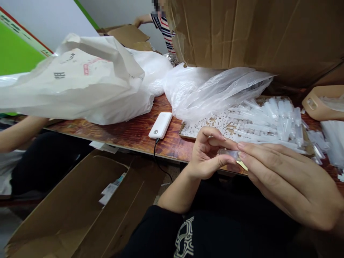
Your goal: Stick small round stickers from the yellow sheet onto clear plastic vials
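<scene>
My left hand [205, 154] pinches a small clear plastic tube [230, 154] between thumb and fingers. My right hand [290, 175] meets it from the other side, its thumb and fingertips closed on the tube's right end. Much of the tube is covered by fingers, so its full shape is hidden. Just beyond my hands, a shallow cardboard tray [185, 135] holds many small white plastic pieces [205, 123] and a heap of translucent plastic tubes [279, 116].
A white power bank [161, 125] with a black cable lies on the wooden table [129, 138]. Plastic bags [107, 82] and a large carton [249, 32] stand behind. A beige basket [322, 102] is at right. Below left is an open cardboard box [80, 200]. Two other people are partly visible.
</scene>
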A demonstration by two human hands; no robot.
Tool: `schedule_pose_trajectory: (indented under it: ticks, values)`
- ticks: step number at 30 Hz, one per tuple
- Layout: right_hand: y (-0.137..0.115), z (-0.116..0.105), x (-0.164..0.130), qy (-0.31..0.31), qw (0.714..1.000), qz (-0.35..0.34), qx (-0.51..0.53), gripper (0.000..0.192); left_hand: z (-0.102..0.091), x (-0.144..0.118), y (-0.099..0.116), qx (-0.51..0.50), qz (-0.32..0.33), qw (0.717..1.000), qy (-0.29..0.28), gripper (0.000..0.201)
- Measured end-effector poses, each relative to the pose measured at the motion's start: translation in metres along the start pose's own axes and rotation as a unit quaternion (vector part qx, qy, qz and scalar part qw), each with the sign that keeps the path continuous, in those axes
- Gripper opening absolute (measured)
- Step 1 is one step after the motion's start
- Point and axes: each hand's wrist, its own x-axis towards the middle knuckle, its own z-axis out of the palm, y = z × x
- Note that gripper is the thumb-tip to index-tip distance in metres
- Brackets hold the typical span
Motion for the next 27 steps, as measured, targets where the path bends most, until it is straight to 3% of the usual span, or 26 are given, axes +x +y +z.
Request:
schedule_pose_trajectory:
  ticks: [7,11,16,23,27]
  values:
    - [0.01,0.004,-0.003,0.014,0.999,-0.031,-0.04,0.03,0.002,0.004,-0.008,-0.036,0.004,0.999,-0.001,0.049]
    - [0.011,0.018,-0.007,0.114,0.993,0.016,0.016,0.031,0.002,0.007,-0.014,-0.048,-0.011,0.999,-0.018,0.051]
    - [0.005,0.034,-0.012,0.224,0.966,0.099,0.083,0.042,0.003,0.009,-0.021,-0.052,-0.054,0.996,-0.043,0.059]
    - [0.001,0.04,-0.02,0.254,0.959,0.117,0.045,0.03,0.013,0.014,-0.02,-0.075,-0.074,0.993,-0.055,0.054]
    - [-0.002,0.037,-0.023,0.266,0.954,0.133,0.032,0.021,0.018,0.018,-0.015,-0.092,-0.084,0.987,-0.098,0.047]
